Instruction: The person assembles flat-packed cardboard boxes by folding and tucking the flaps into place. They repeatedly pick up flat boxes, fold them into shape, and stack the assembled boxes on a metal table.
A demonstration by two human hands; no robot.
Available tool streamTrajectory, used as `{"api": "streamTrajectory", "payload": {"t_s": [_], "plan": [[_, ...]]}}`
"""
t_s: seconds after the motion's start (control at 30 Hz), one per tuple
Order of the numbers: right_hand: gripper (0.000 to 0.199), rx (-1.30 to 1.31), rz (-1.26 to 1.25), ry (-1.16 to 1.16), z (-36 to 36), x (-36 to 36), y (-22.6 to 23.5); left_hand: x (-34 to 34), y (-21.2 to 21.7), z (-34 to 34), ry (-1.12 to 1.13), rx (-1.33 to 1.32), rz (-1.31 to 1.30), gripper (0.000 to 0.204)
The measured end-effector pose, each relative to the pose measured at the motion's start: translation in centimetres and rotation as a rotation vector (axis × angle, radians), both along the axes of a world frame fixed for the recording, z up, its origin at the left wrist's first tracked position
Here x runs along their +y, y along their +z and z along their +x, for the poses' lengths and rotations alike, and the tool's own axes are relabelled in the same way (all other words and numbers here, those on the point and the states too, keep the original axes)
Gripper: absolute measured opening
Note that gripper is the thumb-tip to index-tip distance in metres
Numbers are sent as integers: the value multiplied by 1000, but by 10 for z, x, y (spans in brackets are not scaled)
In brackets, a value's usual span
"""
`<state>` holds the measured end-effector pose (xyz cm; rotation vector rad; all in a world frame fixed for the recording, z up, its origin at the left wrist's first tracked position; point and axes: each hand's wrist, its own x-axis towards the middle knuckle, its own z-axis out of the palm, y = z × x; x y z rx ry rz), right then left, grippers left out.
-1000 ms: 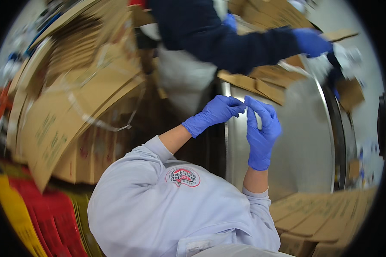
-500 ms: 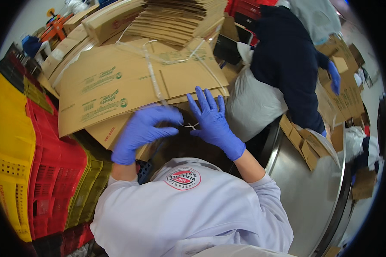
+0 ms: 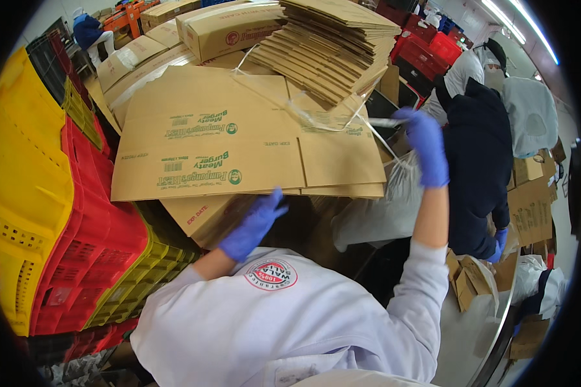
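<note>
Flattened brown cardboard boxes (image 3: 206, 138) with green print lie in front of me. My right hand (image 3: 427, 147), in a blue glove, is raised beyond their right side and closed on a white plastic strap (image 3: 381, 122). Loose loops of the strap trail over the top of the cardboard. My left hand (image 3: 252, 226), also blue-gloved, is just below the near edge of the sheets, fingers apart and a little blurred. I cannot tell whether it touches the cardboard. A folded carton (image 3: 200, 213) shows under the sheets beside that hand.
A tall bundle of folded cartons (image 3: 332, 48) stands on the far side. Yellow crates (image 3: 19, 193) and red crates (image 3: 87, 238) are stacked at my left. On the right, a co-worker in a dark top (image 3: 478, 168) bends over a metal table (image 3: 461, 329); a white sack (image 3: 374, 226) sits between us.
My right hand has risen away to the right, drawing the strap up with it. The left hand has parted from it and dropped below the cardboard's near edge. The view has shifted.
</note>
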<state>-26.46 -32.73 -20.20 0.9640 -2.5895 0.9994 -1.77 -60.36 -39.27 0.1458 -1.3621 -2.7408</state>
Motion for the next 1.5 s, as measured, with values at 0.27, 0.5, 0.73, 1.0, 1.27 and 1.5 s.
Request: {"api": "streamTrajectory", "payload": {"t_s": [0.27,0.5,0.73,1.0,1.27,1.5], "plan": [[76,504,152,83,164,-91,32,12,15,-39,380,190,337,51],[65,1000,406,-47,148,-164,-64,-6,105,-35,514,-5,-41,41],[56,677,401,13,147,-167,26,-15,67,-67,271,541,156,52],[58,308,205,19,153,-64,89,84,-8,-144,103,442,433,65],[64,146,-526,-326,231,105,50,129,12,-164,31,326,148,73],[69,361,-1242,-855,356,218,-97,249,116,-120,-579,603,-279,57]]}}
